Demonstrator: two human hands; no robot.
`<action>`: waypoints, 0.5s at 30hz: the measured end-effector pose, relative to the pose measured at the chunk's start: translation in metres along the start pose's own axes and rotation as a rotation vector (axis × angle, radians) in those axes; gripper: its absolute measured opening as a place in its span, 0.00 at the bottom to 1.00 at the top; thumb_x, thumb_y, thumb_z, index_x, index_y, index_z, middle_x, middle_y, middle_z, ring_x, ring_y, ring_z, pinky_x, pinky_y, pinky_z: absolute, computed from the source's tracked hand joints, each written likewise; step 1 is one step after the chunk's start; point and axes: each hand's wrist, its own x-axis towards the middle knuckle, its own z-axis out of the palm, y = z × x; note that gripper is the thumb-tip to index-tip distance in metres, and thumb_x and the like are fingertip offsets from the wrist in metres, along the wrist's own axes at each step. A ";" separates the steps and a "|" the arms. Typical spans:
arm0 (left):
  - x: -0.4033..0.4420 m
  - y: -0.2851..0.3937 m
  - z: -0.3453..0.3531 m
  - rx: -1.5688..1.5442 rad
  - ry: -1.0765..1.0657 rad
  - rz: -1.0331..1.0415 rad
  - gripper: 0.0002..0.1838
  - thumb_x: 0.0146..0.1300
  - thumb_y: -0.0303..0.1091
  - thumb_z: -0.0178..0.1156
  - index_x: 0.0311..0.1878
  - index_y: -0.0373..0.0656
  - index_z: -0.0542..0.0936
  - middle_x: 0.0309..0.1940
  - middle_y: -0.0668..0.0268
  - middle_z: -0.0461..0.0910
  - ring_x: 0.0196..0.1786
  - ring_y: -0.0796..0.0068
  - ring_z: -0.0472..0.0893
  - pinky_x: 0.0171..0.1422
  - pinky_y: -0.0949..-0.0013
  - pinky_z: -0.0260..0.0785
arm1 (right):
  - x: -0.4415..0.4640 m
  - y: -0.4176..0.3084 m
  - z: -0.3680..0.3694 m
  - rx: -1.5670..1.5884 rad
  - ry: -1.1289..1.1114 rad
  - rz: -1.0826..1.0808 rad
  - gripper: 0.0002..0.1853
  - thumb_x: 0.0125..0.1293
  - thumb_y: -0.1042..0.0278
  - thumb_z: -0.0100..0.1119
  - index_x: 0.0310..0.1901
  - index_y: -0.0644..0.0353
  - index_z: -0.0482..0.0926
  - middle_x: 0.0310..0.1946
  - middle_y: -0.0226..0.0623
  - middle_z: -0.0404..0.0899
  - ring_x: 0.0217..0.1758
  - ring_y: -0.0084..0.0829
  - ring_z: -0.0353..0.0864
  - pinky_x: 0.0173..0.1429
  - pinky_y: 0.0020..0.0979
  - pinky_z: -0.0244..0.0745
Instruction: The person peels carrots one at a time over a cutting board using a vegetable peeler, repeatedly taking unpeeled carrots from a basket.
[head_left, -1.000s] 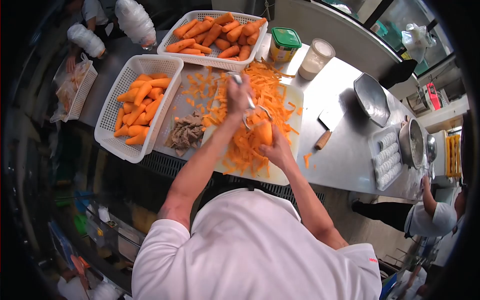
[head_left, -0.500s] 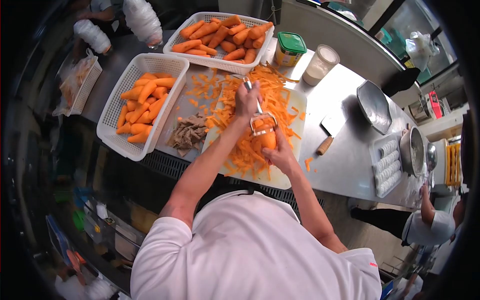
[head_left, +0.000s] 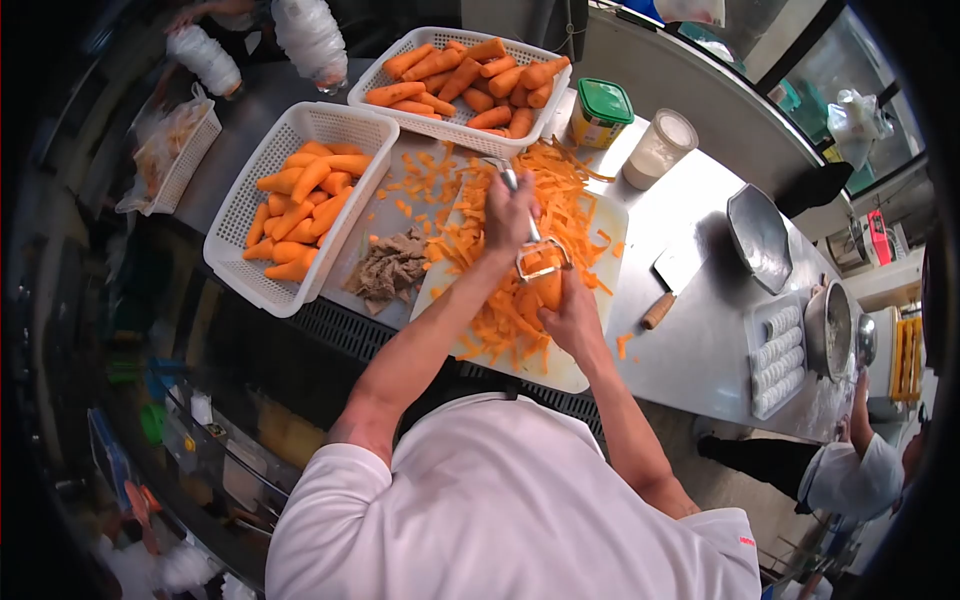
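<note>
My left hand (head_left: pixel 509 212) is wrapped round the metal handle of a wide Y-shaped peeler (head_left: pixel 543 258). The peeler's head lies at the upper end of a carrot (head_left: pixel 547 290); whether the blade touches it, I cannot tell. My right hand (head_left: pixel 576 318) grips that carrot, tilted over a white cutting board (head_left: pixel 570 374). Orange peelings (head_left: pixel 490 318) are heaped on the board and spill past its far and left edges. To the left of the board lies a crumpled brown cloth (head_left: pixel 389 266).
Two white baskets hold carrots: a left basket (head_left: pixel 222 247) and a far basket (head_left: pixel 455 133). Beyond the board stand a green-lidded tub (head_left: pixel 602 113) and a clear jar (head_left: pixel 660 150). A cleaver (head_left: pixel 672 283) lies to the right, near a tray of white rolls (head_left: pixel 776 362). Another person (head_left: pixel 850 475) works at right.
The view has shifted, so the table appears slightly further right. My left hand still grips the peeler and my right hand the carrot; the peeler's head has moved slightly against the carrot.
</note>
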 end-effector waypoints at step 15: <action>-0.017 0.017 -0.141 -0.083 0.536 0.226 0.12 0.74 0.38 0.55 0.39 0.43 0.66 0.26 0.71 0.68 0.23 0.82 0.69 0.27 0.74 0.64 | 0.010 0.011 0.009 0.088 -0.254 -0.165 0.35 0.55 0.75 0.64 0.67 0.61 0.65 0.46 0.46 0.81 0.49 0.43 0.82 0.52 0.39 0.77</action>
